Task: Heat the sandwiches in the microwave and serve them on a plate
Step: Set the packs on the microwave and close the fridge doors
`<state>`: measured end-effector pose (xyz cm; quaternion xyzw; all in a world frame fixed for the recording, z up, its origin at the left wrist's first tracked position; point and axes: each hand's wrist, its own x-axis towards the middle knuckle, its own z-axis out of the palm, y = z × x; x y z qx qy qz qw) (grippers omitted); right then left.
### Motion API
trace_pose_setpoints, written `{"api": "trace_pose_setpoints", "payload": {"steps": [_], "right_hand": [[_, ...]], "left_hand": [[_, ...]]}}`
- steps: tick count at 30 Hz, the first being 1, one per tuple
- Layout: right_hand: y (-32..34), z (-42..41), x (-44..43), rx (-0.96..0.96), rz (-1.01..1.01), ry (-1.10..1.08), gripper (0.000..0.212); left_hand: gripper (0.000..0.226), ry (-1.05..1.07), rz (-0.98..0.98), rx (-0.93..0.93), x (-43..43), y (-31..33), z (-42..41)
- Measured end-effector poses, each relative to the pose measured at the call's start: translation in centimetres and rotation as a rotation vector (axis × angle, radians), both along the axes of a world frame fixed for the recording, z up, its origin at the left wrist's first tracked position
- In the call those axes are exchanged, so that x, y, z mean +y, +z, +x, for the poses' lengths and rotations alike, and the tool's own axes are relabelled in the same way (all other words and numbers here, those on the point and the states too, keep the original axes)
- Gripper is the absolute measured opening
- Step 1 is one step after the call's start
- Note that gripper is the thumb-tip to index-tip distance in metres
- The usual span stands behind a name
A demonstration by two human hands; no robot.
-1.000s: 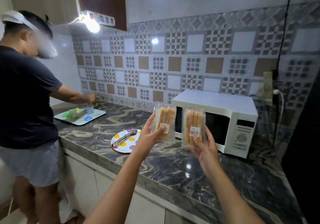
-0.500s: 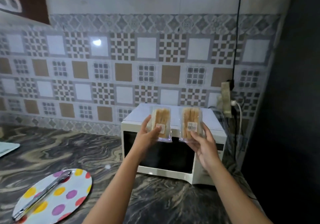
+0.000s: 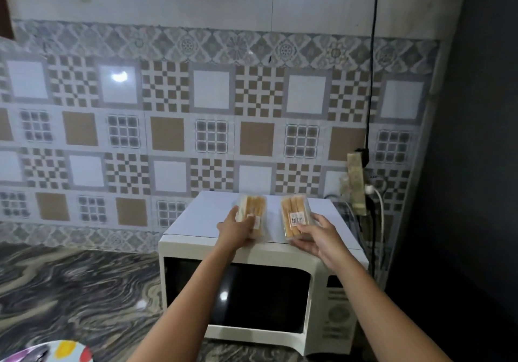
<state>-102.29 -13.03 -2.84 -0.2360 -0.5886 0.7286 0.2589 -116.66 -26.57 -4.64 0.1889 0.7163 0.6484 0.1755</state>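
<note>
While I am facing the one microwave (image 3: 280, 291), my left hand (image 3: 235, 229) is gripping one sandwich pack (image 3: 254, 207) and my right hand (image 3: 321, 237) is gripping a second pack (image 3: 293, 211).

The head camera looks forward and slightly down, near the microwave (image 3: 266, 291) and tiled wall (image 3: 168, 109).

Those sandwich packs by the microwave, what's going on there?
A person's left hand holds the left clear plastic sandwich pack and the right hand the right sandwich pack, both over the top of the white microwave oven. Its door is shut. A spotted round plate sits on the dark marbled counter.
</note>
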Motion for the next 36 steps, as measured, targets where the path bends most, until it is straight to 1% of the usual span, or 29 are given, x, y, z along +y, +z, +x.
{"api": "trace_pose_setpoints", "payload": {"steps": [2, 5, 10, 12, 14, 16, 20, 23, 25, 27, 29, 31, 33, 36], "right_hand": [[0.0, -1.0, 0.9, -0.094, 0.101, -0.008, 0.052], [-0.2, -2.2, 2.0, -0.265, 0.300, -0.040, 0.055], [-0.4, -3.5, 2.8, -0.421, 0.583, -0.141, 0.046], [-0.7, -4.3, 2.9, -0.453, 0.643, -0.185, 0.043], [-1.2, -5.0, 2.9, -0.456, 0.662, -0.209, 0.038], [-1.8, -5.3, 2.8, -0.437, 0.655, -0.227, 0.035], [-2.2, -5.7, 2.7, -0.464, 0.676, -0.256, 0.037], [-1.9, -5.8, 2.5, -0.488, 0.686, -0.263, 0.037], [-1.9, -5.7, 2.4, -0.491, 0.687, -0.256, 0.036], [-2.0, -5.6, 2.5, -0.496, 0.683, -0.251, 0.043], [-2.0, -5.6, 2.5, -0.496, 0.682, -0.244, 0.047], [-1.9, -5.6, 2.5, -0.501, 0.682, -0.240, 0.046], [-1.8, -5.6, 2.4, -0.497, 0.684, -0.237, 0.042], [-1.5, -5.3, 2.3, -0.513, 0.684, -0.223, 0.043]], "left_hand": [[0.066, 0.015, -0.076, 0.068, 0.5, -0.2, -1.2], [0.069, -0.002, -0.142, 0.168, 0.8, -0.1, -2.3], [0.042, 0.011, -0.191, 0.265, 1.2, 0.6, -2.7], [0.040, 0.014, -0.186, 0.280, 1.5, 0.3, -2.9], [0.042, 0.027, -0.183, 0.305, 1.9, 0.0, -3.2], [0.048, 0.039, -0.200, 0.311, 2.1, -0.3, -3.5], [0.046, 0.029, -0.190, 0.320, 2.1, -0.5, -3.6], [0.052, 0.028, -0.188, 0.326, 2.1, -0.3, -3.5], [0.050, 0.032, -0.197, 0.338, 2.2, -0.3, -3.5], [0.049, 0.041, -0.207, 0.342, 2.2, -0.3, -3.5], [0.042, 0.047, -0.214, 0.346, 2.3, -0.1, -3.3], [0.038, 0.061, -0.205, 0.336, 2.4, -0.2, -3.2], [0.043, 0.072, -0.212, 0.326, 2.4, 0.0, -2.9], [0.055, 0.076, -0.233, 0.314, 2.1, 0.3, -2.7]]}}
